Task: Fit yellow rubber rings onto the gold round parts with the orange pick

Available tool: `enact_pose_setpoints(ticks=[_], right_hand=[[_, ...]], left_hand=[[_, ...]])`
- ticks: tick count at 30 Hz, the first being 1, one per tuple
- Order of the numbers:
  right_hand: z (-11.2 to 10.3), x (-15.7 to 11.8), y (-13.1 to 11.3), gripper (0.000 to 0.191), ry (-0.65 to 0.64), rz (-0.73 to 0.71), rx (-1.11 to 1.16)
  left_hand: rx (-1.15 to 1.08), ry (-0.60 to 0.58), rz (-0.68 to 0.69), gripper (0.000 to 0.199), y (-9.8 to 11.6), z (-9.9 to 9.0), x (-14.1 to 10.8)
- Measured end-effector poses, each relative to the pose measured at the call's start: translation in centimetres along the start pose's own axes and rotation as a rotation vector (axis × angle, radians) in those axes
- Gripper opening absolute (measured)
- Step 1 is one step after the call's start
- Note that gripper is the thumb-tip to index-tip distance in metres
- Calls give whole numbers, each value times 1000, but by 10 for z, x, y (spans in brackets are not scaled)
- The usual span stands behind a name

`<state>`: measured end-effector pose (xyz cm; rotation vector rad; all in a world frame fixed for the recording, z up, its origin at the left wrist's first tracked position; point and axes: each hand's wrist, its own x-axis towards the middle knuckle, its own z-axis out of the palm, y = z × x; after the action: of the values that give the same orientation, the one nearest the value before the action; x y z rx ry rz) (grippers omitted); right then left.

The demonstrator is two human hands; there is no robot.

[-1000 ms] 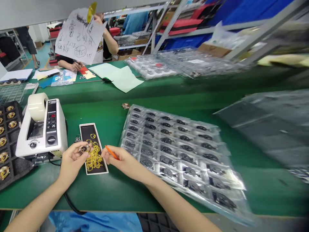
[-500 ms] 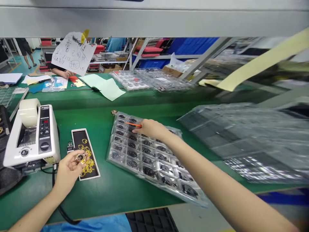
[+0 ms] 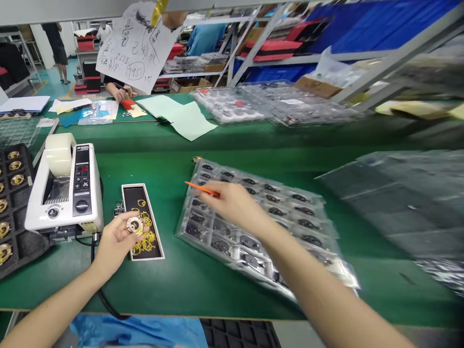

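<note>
At the left of the table point(image 3: 174, 290), a dark foam tray point(image 3: 21, 195) stands beside a tape dispenser point(image 3: 40, 203). Next, the left hand point(image 3: 116, 241) grips a round metal part point(image 3: 135, 225) above a box point(image 3: 157, 233) of yellow rings point(image 3: 148, 236); the box's long axis runs away from the table's front edge. The right hand point(image 3: 237, 205), nearer the clear tray point(image 3: 208, 238), pinches an orange tool point(image 3: 203, 187) above that tray's left portion; contact cannot be determined. Tool tip points left; the round part lies left of it, nearer the front edge.
</note>
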<state>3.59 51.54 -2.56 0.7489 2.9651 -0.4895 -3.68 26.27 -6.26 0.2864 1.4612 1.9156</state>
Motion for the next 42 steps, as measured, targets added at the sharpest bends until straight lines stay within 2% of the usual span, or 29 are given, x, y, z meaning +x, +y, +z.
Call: enact_pose_setpoints(ticks=[2,4,7,10,19,27,34,42], right_hand=[[14,-15,-25,29,46,-242,405],[30,-26,-46,27,61,-372,665],[50,-34,-67,22,59,-366,887],[61,-37,-72,21,37,-315,1004],[65,-41,-69,18,-30,-207,1157],[63,-41,-70,20,-45,-229,1154],[61,-40,-69,14,-53,-258,1139],[69,-44,-74,15,38,-193,1054]], left_hand=[[-12,-18,-11,40,2,0,-1],[-3,-36,-21,42,4,1,-1],[42,-57,-22,44,4,1,-1],[95,-88,10,45,1,1,-3],[220,-155,85,43,-6,3,-7],[283,-144,92,47,-7,3,-9],[382,-109,118,48,-7,3,-8],[369,-116,114,49,-12,2,-8]])
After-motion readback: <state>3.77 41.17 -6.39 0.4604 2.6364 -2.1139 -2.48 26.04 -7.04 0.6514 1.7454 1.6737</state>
